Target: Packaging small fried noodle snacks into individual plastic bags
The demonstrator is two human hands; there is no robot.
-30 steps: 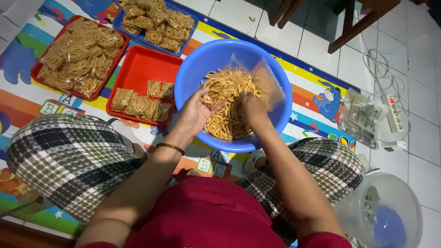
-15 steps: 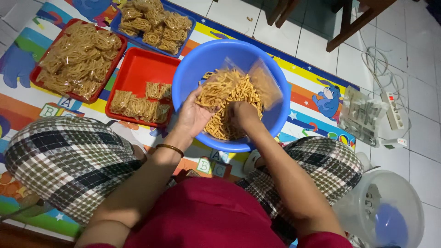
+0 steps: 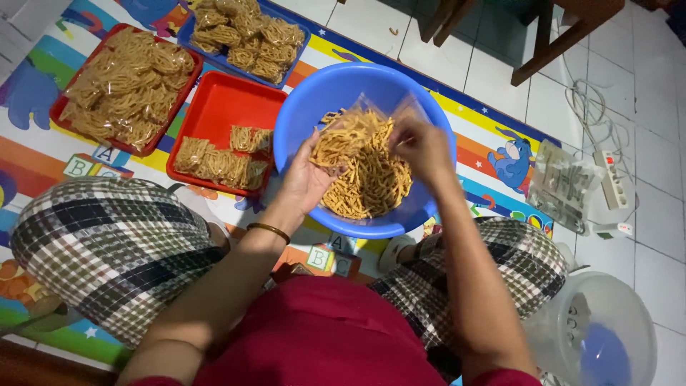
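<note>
Bag [image 3: 357, 132] of noodle sticks, a second ago low in the blue bowl [image 3: 321, 89], is now lifted above it, left hand [image 3: 306, 179] cupped beneath, right hand [image 3: 421, 146] pinching its rim.

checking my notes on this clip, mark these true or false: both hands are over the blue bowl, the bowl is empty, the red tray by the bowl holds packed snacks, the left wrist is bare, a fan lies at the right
1. Both hands are over the blue bowl: true. The left hand and right hand hold a clear bag of snack sticks above it.
2. The bowl is empty: false. It holds a heap of snack sticks.
3. The red tray by the bowl holds packed snacks: true.
4. The left wrist is bare: false. It wears a thin bracelet.
5. A fan lies at the right: true, on the tiled floor.
</note>
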